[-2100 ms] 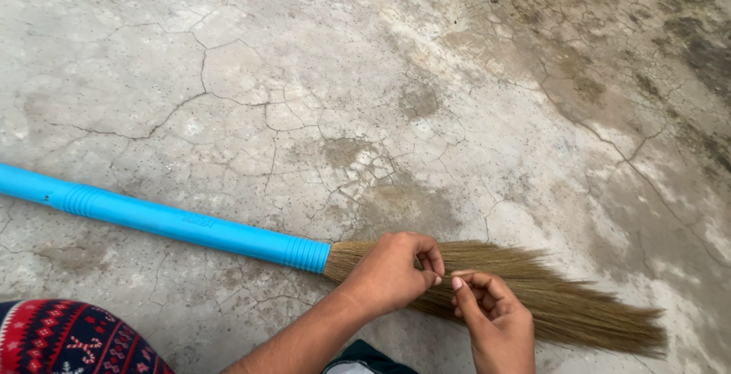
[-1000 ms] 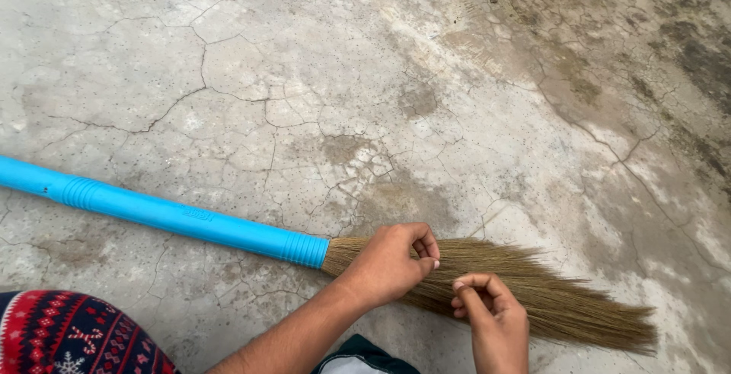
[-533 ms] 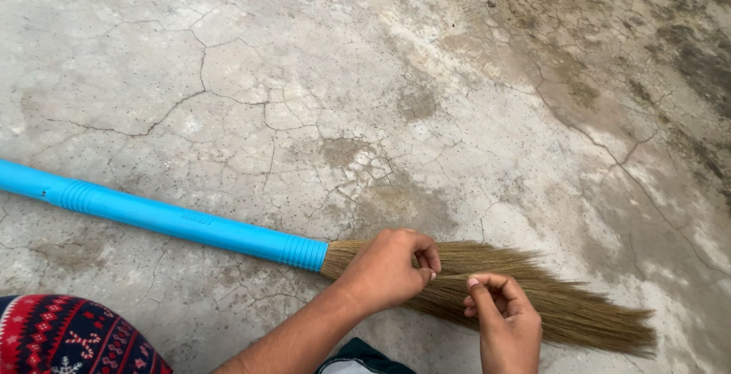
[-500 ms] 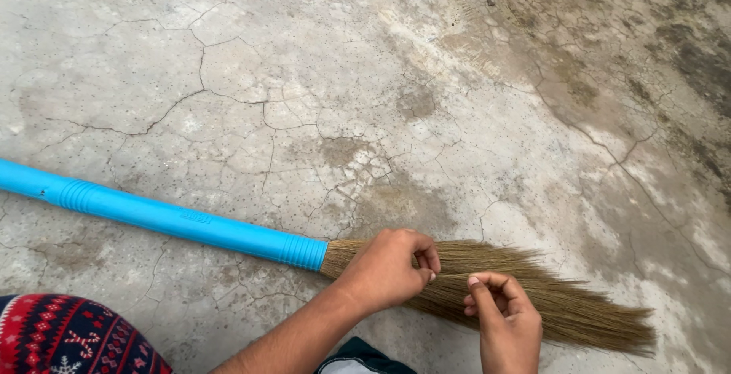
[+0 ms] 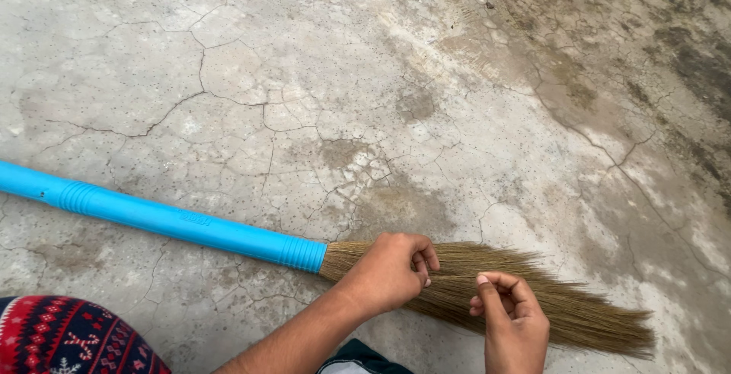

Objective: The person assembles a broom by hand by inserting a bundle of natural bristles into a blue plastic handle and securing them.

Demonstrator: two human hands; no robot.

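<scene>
Patterned cloth (image 5: 68,340): red, white and dark, bottom-left corner.
Handle (image 5: 160,219): blue tube, lying flat on the floor (image 5: 320,77), running from the left edge down to the bristles.
Floor: cracked, stained concrete.
Bristles (image 5: 563,313): tan straw bundle, lying flat, fanning rightward.
Left hand (image 5: 388,271): resting on the bristles just past the handle's ribbed end, fingers curled, tips pinched on the straw.
Right hand (image 5: 514,324): just beside the left, over mid-bristles, thumb and fingers pinched together; whether a strand is held, cannot tell.
</scene>
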